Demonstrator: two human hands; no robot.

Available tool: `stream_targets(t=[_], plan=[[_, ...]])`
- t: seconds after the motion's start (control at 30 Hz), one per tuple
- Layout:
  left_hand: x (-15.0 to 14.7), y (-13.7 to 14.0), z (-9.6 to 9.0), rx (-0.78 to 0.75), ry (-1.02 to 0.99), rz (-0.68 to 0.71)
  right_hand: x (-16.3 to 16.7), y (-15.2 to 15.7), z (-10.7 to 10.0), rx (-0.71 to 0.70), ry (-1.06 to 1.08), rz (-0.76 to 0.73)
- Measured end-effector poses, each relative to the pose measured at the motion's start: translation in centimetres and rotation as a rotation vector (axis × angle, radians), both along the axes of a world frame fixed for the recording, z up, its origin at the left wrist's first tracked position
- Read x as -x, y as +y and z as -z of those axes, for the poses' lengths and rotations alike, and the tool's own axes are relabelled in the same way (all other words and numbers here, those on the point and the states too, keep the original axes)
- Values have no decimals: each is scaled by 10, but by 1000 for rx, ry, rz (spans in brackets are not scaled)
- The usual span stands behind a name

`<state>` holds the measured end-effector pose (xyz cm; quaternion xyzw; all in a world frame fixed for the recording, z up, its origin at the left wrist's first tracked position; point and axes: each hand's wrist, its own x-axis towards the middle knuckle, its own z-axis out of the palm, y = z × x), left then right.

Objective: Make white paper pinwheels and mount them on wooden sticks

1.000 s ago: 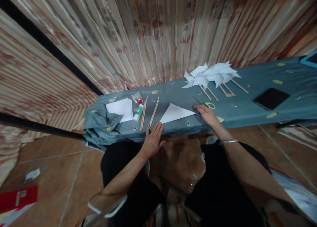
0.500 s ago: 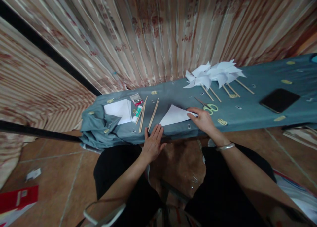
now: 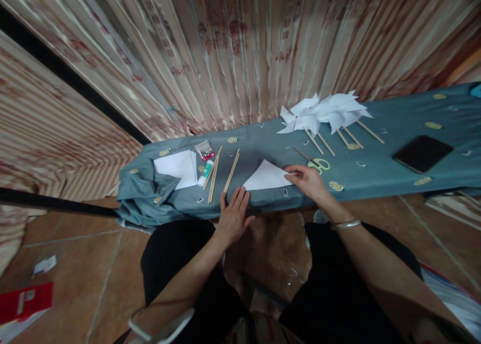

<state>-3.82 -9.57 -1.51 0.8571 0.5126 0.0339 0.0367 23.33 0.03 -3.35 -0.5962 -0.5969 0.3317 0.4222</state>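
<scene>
A sheet of white paper (image 3: 267, 176), folded into a triangle, lies on the cloth-covered table in front of me. My left hand (image 3: 235, 214) rests flat at the table's front edge, fingers outstretched, their tips at the paper's left corner. At the right corner, my right hand (image 3: 306, 179) pinches the paper between thumb and fingers. Just behind that hand lie scissors (image 3: 317, 163) with light green handles. Thin wooden sticks (image 3: 232, 169) lie left of the paper, beside a glue stick (image 3: 205, 173).
Several white paper pinwheels (image 3: 325, 112) on sticks lie at the back. A dark phone (image 3: 423, 153) is at the right. On the left are a stack of white paper (image 3: 176, 168) and a small box of pins (image 3: 205, 151). A striped curtain (image 3: 233, 48) hangs behind.
My right hand's fingers have shifted slightly at the paper's right corner, covering more of its tip. My left hand has stayed nearly still. The view has moved a little.
</scene>
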Motion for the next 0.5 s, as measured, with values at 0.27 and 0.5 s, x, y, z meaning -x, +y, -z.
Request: stream_targets(t=[0.27,0.5], plan=[[-3,2,3,-22,-59,-7,-5,-2,-15,145,311,-94],[-9,27,-13,-101,-288,-92,4,-9,-24,-33,238,-73]])
